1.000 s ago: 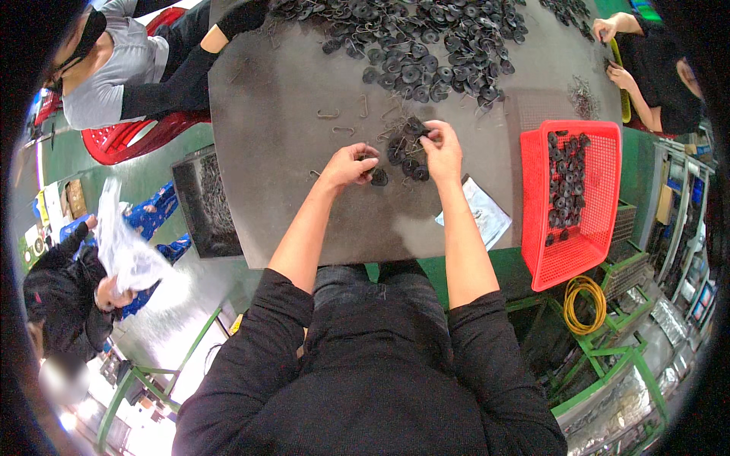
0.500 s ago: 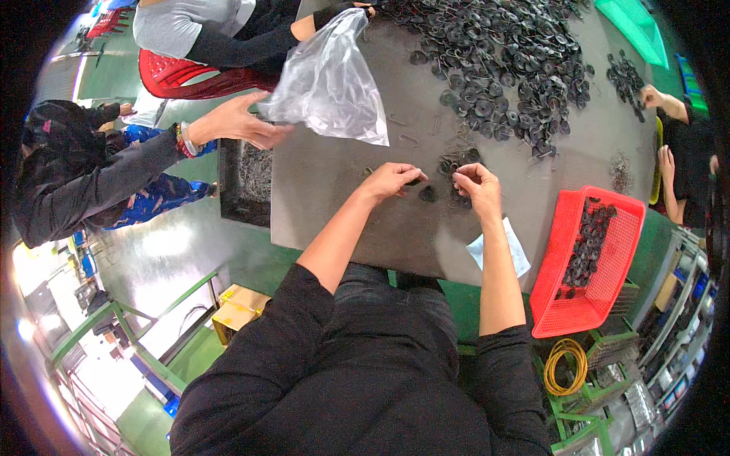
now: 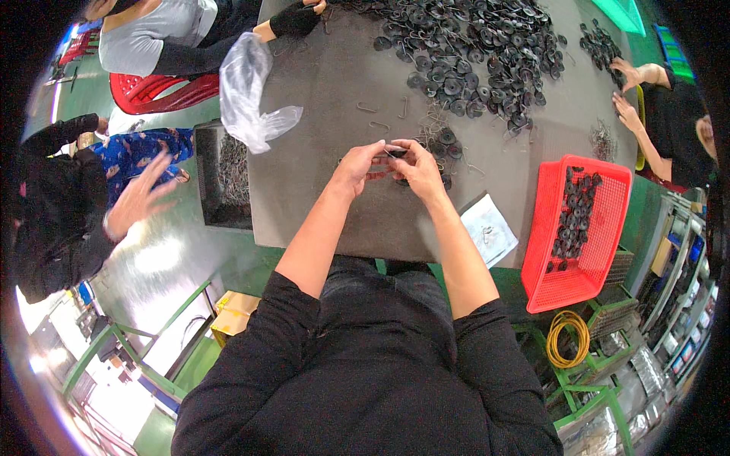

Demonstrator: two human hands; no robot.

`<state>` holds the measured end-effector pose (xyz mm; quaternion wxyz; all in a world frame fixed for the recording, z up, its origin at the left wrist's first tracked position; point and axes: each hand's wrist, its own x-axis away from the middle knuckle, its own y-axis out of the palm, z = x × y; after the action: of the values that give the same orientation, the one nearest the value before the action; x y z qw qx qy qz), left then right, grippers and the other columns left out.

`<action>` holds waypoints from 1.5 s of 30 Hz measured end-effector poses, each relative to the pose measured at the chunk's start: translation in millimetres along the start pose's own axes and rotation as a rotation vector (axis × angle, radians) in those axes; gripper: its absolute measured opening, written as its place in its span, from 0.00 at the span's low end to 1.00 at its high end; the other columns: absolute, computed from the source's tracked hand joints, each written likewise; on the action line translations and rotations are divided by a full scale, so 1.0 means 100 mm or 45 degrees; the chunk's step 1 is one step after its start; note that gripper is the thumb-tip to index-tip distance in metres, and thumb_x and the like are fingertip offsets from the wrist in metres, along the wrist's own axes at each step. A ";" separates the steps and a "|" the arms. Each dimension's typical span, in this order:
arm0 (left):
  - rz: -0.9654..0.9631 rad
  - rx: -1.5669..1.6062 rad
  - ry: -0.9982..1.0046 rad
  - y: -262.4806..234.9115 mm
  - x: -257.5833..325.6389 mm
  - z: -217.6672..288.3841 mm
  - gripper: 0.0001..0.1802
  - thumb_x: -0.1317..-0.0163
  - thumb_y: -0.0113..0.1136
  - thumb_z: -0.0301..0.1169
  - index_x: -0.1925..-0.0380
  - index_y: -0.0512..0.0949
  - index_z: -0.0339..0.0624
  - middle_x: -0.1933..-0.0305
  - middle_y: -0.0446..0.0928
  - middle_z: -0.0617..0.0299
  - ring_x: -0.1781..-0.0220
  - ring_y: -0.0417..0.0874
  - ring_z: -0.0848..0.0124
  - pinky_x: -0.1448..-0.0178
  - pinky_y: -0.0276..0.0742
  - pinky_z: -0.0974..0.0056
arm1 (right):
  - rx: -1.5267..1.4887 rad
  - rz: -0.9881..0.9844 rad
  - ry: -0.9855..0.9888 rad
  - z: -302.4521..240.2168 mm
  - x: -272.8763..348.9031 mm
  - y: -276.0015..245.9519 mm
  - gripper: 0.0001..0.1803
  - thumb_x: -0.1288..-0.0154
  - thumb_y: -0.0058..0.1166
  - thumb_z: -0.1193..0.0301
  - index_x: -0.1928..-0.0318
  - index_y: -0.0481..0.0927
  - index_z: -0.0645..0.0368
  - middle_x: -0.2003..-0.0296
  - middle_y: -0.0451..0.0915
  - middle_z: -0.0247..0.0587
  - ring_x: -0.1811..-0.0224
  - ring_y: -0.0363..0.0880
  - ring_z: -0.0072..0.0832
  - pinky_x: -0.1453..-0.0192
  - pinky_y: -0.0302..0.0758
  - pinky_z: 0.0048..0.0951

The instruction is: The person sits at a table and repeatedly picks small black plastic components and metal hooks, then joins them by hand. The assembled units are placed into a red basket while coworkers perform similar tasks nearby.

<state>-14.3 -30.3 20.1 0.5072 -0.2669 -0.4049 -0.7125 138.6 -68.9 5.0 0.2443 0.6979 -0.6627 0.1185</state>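
Observation:
Over the near part of the grey table, my left hand (image 3: 356, 169) and my right hand (image 3: 420, 171) meet with fingertips closed on a small black disc (image 3: 395, 152). Fingers cover much of it, and whether a wire hook is fitted cannot be made out. Just right of my right hand lies a small group of black discs (image 3: 447, 137) with thin wire hooks. Several loose wire hooks (image 3: 378, 127) are on the table beyond my hands. Farther off spreads a large heap of black discs (image 3: 471, 57) with hooks.
At right stands a red basket (image 3: 537, 228) partly filled with discs, near a white sheet (image 3: 487, 228) bearing small hooks. A clear plastic bag (image 3: 247, 91) hangs over the left table edge beside a dark tray (image 3: 209, 182) of metal pieces. Co-workers' hands (image 3: 627, 76) are at right; another hand (image 3: 137, 201) is at left.
My hands, apart before, have come together at a black disc. The plastic bag has shifted left and sagged, and the co-worker's hand near it has drawn back left. The view has shifted slightly.

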 end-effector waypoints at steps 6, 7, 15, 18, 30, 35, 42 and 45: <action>0.351 -0.311 0.042 0.10 -0.05 0.01 0.18 0.39 0.48 0.42 0.62 0.81 0.41 0.61 0.80 0.60 0.58 0.77 0.68 0.58 0.71 0.57 | 0.460 0.286 -0.165 -0.10 0.17 0.10 0.15 0.46 0.51 0.82 0.56 0.76 0.60 0.70 0.81 0.42 0.72 0.81 0.27 0.66 0.75 0.27; 0.333 -0.541 0.104 0.02 -0.11 -0.02 0.18 0.40 0.48 0.42 0.64 0.81 0.42 0.62 0.80 0.58 0.59 0.78 0.67 0.57 0.71 0.58 | 0.567 0.277 -0.264 -0.12 0.19 0.10 0.16 0.47 0.52 0.82 0.56 0.76 0.59 0.69 0.81 0.42 0.70 0.81 0.28 0.65 0.75 0.27; 0.066 -1.640 0.157 -0.16 0.26 0.20 0.24 0.40 0.48 0.53 0.72 0.84 0.47 0.69 0.81 0.54 0.60 0.81 0.56 0.53 0.74 0.55 | -0.032 0.124 0.030 -0.23 0.22 -0.18 0.18 0.42 0.52 0.77 0.49 0.73 0.58 0.62 0.77 0.36 0.58 0.78 0.30 0.58 0.78 0.30; 0.372 -1.766 0.331 -0.50 0.37 0.10 0.26 0.41 0.49 0.55 0.74 0.84 0.45 0.69 0.80 0.54 0.61 0.80 0.56 0.54 0.75 0.56 | -0.861 -0.064 0.133 -0.22 0.33 -0.62 0.19 0.38 0.48 0.73 0.46 0.68 0.58 0.58 0.75 0.41 0.56 0.77 0.35 0.55 0.78 0.35; 0.896 -1.245 0.619 -1.51 0.73 0.09 0.12 0.45 0.59 0.40 0.73 0.81 0.43 0.61 0.78 0.58 0.62 0.79 0.61 0.57 0.74 0.58 | -0.669 0.294 0.118 -0.35 -0.01 -0.85 0.06 0.35 0.51 0.68 0.65 0.70 0.53 0.78 0.62 0.25 0.78 0.62 0.16 0.79 0.57 0.17; 1.392 -1.375 1.062 -1.91 0.57 0.16 0.12 0.47 0.60 0.40 0.65 0.81 0.47 0.52 0.75 0.50 0.49 0.76 0.57 0.42 0.66 0.54 | -0.481 0.492 0.123 -0.29 0.11 -0.94 0.06 0.36 0.53 0.69 0.63 0.70 0.54 0.79 0.63 0.26 0.80 0.61 0.16 0.81 0.54 0.16; 1.539 -0.854 0.120 -3.58 0.21 -0.09 0.25 0.47 0.59 0.44 0.51 0.76 0.43 0.46 0.71 0.40 0.40 0.70 0.52 0.34 0.59 0.56 | -0.371 0.531 0.147 -0.11 0.25 -0.96 0.07 0.37 0.54 0.69 0.61 0.71 0.54 0.80 0.62 0.26 0.80 0.61 0.16 0.81 0.55 0.17; 1.496 -0.802 0.820 -3.21 0.64 0.34 0.25 0.48 0.61 0.42 0.55 0.77 0.35 0.52 0.75 0.43 0.47 0.75 0.53 0.42 0.67 0.58 | -0.285 0.621 0.133 -0.19 0.32 -0.97 0.07 0.37 0.54 0.69 0.62 0.72 0.54 0.80 0.62 0.25 0.81 0.61 0.15 0.81 0.55 0.17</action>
<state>-338.4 16.4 -9.5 0.7980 -0.3504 0.1973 -0.4489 240.1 -87.0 18.5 0.3179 0.4795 -0.8066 0.1357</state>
